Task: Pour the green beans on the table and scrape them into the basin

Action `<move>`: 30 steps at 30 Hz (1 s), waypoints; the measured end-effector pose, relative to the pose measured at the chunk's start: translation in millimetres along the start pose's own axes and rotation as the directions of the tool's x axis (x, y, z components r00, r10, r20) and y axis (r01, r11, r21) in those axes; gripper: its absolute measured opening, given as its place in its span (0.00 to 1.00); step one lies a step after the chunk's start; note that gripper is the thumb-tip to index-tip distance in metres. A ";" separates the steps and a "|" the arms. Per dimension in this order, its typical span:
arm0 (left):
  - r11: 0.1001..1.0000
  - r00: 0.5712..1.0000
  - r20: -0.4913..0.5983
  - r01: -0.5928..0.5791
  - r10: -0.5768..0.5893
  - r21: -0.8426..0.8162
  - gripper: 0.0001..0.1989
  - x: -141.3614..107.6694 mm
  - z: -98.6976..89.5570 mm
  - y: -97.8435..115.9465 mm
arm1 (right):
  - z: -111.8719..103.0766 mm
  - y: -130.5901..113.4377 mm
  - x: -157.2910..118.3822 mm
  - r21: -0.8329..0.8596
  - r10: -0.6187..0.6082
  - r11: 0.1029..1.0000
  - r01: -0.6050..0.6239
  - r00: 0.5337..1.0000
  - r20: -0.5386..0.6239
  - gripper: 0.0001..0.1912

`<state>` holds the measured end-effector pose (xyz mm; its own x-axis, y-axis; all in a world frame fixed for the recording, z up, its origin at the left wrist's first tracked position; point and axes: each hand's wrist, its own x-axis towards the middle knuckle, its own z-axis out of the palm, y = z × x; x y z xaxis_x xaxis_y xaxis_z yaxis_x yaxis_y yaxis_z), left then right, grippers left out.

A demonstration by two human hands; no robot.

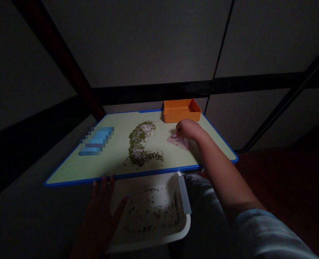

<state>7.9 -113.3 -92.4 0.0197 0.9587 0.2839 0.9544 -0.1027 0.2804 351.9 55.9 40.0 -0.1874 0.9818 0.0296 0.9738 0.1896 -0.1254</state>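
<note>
My right hand is closed over a flat pink fan-shaped piece with a pattern; its fingers pinch the top of it, and its kind is unclear. It lies low against the pale tabletop. To its left spreads a curved heap of small green beans, with whitish grains among them. My left hand is in shadow with fingers spread and thumb apart. Its fingertips reach the table's blue front edge, and its thumb lies over a white plastic bin. Scattered dark beans lie in this bin.
An orange open box stands at the back right of the table, just beyond my right hand. On the table's left lies a blurred blue object. Dark-striped wall panels rise close behind. My legs are under the bin.
</note>
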 end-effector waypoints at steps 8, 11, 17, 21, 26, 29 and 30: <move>1.000 1.000 -0.013 -0.013 0.013 0.000 0.38 -1.0 0.4 -0.2 | 8.4 -7.2 5.5 0.101 -0.102 0.989 0.109 0.993 -0.067 0.15; 1.000 1.000 -0.025 -0.016 0.016 0.006 0.38 -2.0 1.2 -1.9 | 15.4 -18.1 6.8 0.097 -0.155 0.982 0.164 0.984 -0.091 0.14; 0.999 0.998 -0.043 -0.047 0.047 0.008 0.37 -1.9 1.3 -2.3 | 28.5 -36.2 8.3 0.092 -0.279 0.951 0.295 0.947 -0.157 0.13; 0.999 0.999 -0.036 -0.033 0.033 0.009 0.38 -1.2 1.5 -2.0 | 28.7 -35.9 9.3 0.154 -0.319 0.929 0.338 0.939 -0.131 0.12; 0.999 0.998 -0.041 -0.050 0.050 -0.004 0.38 -1.7 5.1 -6.2 | 21.1 -28.5 6.3 0.256 -0.337 0.906 0.337 0.940 -0.044 0.09; 0.999 0.998 -0.036 -0.052 0.052 0.000 0.38 -2.2 6.2 -7.1 | 18.3 -25.6 3.7 0.327 -0.352 0.886 0.329 0.936 0.013 0.08; 0.999 0.998 -0.034 -0.045 0.045 0.003 0.38 -2.3 6.0 -6.8 | 18.0 -24.9 3.0 0.351 -0.358 0.878 0.326 0.933 0.030 0.07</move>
<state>3.1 -113.2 -100.4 0.0522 0.9436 0.3271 0.9534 -0.1445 0.2647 324.8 54.2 25.4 -0.5278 0.8483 0.0426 0.7488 0.4884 -0.4481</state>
